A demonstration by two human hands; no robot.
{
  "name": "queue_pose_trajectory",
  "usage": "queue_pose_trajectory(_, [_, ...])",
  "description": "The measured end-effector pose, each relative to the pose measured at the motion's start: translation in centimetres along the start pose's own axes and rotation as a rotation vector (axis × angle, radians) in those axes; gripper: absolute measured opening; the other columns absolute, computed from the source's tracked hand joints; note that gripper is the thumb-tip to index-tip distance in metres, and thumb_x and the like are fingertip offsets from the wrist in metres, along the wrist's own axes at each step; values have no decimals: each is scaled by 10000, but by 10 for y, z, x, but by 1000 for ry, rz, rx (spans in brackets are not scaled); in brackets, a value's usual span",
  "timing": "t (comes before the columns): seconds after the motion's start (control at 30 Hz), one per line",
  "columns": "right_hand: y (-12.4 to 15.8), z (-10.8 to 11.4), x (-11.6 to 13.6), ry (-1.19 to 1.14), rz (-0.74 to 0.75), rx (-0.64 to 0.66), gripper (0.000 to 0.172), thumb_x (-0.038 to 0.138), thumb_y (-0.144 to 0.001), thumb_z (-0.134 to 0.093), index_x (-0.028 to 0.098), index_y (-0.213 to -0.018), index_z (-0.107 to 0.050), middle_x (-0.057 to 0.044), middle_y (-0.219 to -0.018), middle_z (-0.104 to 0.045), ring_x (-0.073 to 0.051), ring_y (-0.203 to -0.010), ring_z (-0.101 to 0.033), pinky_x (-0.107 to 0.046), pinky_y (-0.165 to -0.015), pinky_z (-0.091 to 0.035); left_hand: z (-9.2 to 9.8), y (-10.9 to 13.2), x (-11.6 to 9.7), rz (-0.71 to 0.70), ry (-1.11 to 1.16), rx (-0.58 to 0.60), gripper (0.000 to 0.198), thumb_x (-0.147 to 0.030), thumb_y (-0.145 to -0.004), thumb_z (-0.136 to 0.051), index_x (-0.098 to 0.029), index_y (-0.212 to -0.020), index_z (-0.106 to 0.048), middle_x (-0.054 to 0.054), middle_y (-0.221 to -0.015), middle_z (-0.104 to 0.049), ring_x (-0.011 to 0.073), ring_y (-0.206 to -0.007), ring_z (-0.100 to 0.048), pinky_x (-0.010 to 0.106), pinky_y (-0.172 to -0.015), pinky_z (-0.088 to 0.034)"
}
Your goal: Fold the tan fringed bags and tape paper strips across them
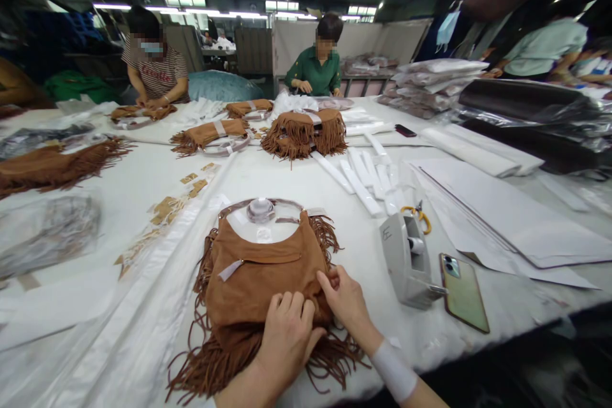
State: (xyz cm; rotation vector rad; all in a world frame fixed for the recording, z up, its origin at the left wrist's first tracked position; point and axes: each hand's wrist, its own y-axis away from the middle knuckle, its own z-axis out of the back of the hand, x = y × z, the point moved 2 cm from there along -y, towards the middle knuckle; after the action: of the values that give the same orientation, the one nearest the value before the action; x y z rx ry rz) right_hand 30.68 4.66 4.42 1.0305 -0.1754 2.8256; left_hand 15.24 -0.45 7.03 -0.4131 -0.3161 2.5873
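Observation:
A brown suede handbag (261, 287) with long fringe lies flat on the white table in front of me. Its strap, partly wrapped, arches at the far side around a pale round roll (261, 210). A zipped pocket crosses its front, and a white wrapped pull (230, 270) hangs from the zip. With curled fingers, my left hand (289, 325) grips the lower right of the handbag's front. My right hand (343, 293) pinches the right edge of the same bag, thumb against the suede. White wrapping circles the right wrist. The fingertips' undersides are hidden.
Right of the bag stand a grey tape dispenser (406, 261), orange-handled scissors (419, 217) and a phone (465, 293). White strips (363, 175), large paper sheets (507, 217) and more fringed bags (306, 131) lie farther back. Two co-workers (315, 70) work across the table.

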Motion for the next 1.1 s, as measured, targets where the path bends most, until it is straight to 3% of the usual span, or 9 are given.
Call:
queue_pose_trajectory(0.1, [3, -9, -2, -4, 107, 2, 265, 383, -925, -377, 225, -745, -491, -21, -688, -616, -179, -607, -574, -288, -614, -401, -12, 0, 1, -105, 23, -9, 97, -238, -873, -551, -209, -789, -512, 29, -791, -538, 210, -725, -472, 365, -652, -357])
queue_pose_trajectory(0.3, [-26, -19, -19, -17, 73, -78, 288, 377, -950, -273, 227, -775, -444, -26, -679, -574, -186, -612, -552, -299, -623, -381, -23, 5, 12, -278, 113, -35, 178, -87, -860, -413, -207, -752, -486, 29, -748, -502, 190, -686, -446, 351, -616, -324])
queue_pose_trajectory(0.47, [-33, 10, -32, -54, 57, -80, 333, 467, -958, -330, 222, -806, -495, -12, -688, -591, -181, -613, -555, -297, -635, -390, -25, -4, 23, -21, 212, 50, 75, -158, -857, -529, -220, -816, -517, 16, -819, -547, 199, -779, -494, 346, -662, -364])
queue_pose_trajectory(0.6, [36, 23, -36, 58, 174, -37, 332, 458, -965, -398, 217, -763, -505, -26, -713, -572, -194, -676, -552, -315, -669, -393, -18, -13, 23, 73, 240, 124, 105, -298, -859, -601, -209, -865, -547, 20, -870, -584, 213, -839, -529, 352, -726, -398])
queue_pose_trajectory(0.7, [90, 4, -42, 222, 393, 40, 259, 460, -885, -560, 202, -871, -563, -64, -823, -581, -237, -766, -552, -344, -685, -419, -10, -19, 16, 143, 154, 199, 366, -553, -830, -587, -188, -845, -571, 50, -867, -608, 256, -857, -553, 388, -753, -412])
queue_pose_trajectory(0.77, [107, -10, -49, 273, 484, 17, 194, 379, -884, -577, 196, -948, -580, -77, -868, -586, -248, -791, -553, -349, -676, -428, -6, -24, 10, 200, 104, 250, 448, -623, -813, -560, -177, -842, -595, 70, -866, -633, 283, -875, -573, 408, -768, -412])
queue_pose_trajectory(0.83, [106, -16, -56, 267, 516, -36, 125, 249, -932, -477, 192, -901, -584, -68, -816, -583, -230, -757, -552, -333, -657, -424, -4, -28, 5, 253, 94, 290, 406, -576, -835, -552, -174, -847, -613, 78, -868, -656, 290, -889, -593, 409, -781, -407])
queue_pose_trajectory(0.97, [82, 3, -61, 213, 554, -20, 276, 208, -962, -383, 207, -804, -610, -47, -729, -591, -210, -688, -547, -327, -637, -410, -5, -32, 1, 332, 171, 351, 228, -407, -832, -571, -182, -816, -602, 62, -857, -674, 267, -871, -615, 379, -769, -397])
queue_pose_trajectory(1.1, [51, 29, -49, -43, 293, 1, 313, 378, -960, -445, 217, -766, -630, -39, -759, -641, -205, -745, -601, -321, -686, -442, -4, -24, -4, 295, 200, 306, 167, -354, -844, -565, -187, -846, -569, 50, -872, -646, 260, -889, -587, 375, -781, -384])
